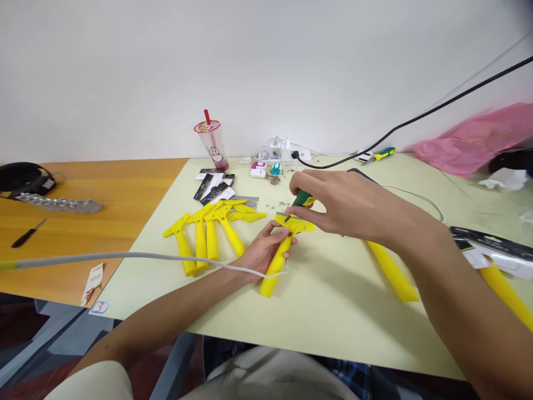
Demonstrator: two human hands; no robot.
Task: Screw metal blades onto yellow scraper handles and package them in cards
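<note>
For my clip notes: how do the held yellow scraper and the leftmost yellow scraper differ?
The held scraper is gripped by the left hand; the leftmost scraper lies on the table. A green-handled screwdriver is at the held scraper's head; none is at the leftmost scraper's. In view, the held scraper's handle slants down-left, the leftmost scraper's down-right. Both are yellow with wide heads.

Pale table (333, 325): yellow scrapers (200, 244), packets (213, 190), cup (215, 145).
</note>
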